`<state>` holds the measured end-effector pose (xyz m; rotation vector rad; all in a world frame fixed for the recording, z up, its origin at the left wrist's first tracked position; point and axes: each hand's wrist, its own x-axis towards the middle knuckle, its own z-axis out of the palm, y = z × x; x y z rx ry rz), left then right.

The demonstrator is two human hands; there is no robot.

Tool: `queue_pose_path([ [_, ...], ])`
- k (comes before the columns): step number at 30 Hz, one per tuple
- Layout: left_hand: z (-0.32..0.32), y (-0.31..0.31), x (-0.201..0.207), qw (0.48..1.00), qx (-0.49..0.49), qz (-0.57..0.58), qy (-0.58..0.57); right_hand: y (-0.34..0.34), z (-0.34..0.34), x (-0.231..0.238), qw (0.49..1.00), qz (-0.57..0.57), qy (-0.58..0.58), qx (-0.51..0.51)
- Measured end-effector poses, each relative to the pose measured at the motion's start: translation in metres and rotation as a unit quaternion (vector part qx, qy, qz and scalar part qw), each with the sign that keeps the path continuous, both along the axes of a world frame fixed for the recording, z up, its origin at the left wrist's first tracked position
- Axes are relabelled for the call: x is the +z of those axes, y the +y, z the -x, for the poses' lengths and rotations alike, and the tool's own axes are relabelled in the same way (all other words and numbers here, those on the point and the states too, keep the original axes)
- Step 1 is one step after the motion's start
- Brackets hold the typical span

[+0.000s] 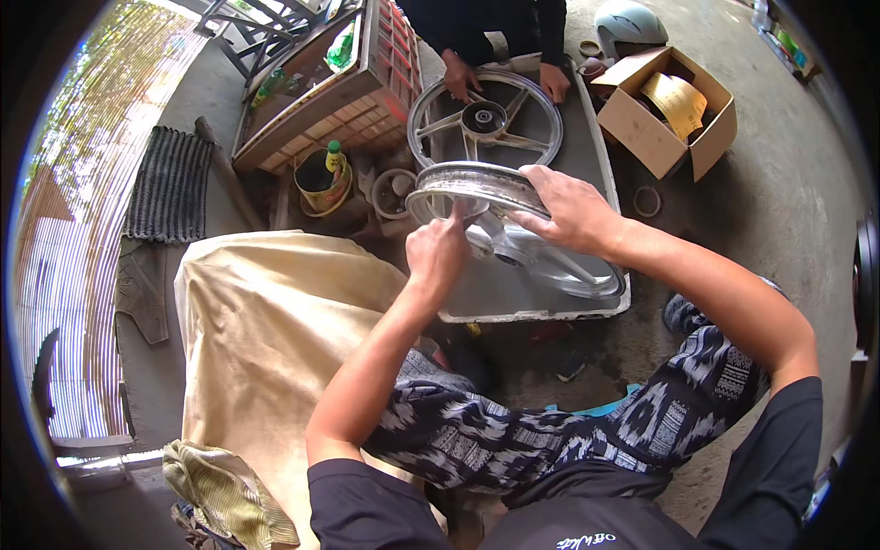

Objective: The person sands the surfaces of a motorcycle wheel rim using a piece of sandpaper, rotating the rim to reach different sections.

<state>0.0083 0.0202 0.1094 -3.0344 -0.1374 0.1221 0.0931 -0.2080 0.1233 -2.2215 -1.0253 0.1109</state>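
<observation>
A silver spoked wheel (481,183) stands tilted over a grey, white-edged tray (587,310), its near side low by the tray's front right corner. My right hand (573,209) grips the rim from the right, with fingers on top and thumb below. My left hand (438,247) is closed at the left inner side of the same rim, one finger raised against the metal; its other fingertips are hidden. Beyond it, a second silver wheel (484,117) with a dark hub lies on the tray. Another person's two hands (458,75) touch its far edge.
An open cardboard box (655,137) and a pale helmet (629,26) stand right of the tray. To the left are a red crate (390,78), a bucket (323,192) with a green-capped bottle (335,158), and a beige cloth cover (275,312). A ring (647,202) lies on the floor.
</observation>
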Motion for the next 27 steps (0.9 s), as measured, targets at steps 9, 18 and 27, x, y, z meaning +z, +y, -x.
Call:
queue_pose_path([
  [9,0.0,-0.013,0.004,1.0,0.02,0.016,0.015,-0.002,0.006,0.006,1.0,0.01,0.014,-0.002],
  [18,0.001,-0.023,-0.004,0.997,0.021,0.057,0.055,-0.009,0.005,0.002,1.0,0.013,0.001,-0.011],
  [27,-0.002,-0.028,-0.019,0.96,0.027,0.244,0.131,-0.012,0.007,0.009,0.999,0.042,0.019,-0.006],
])
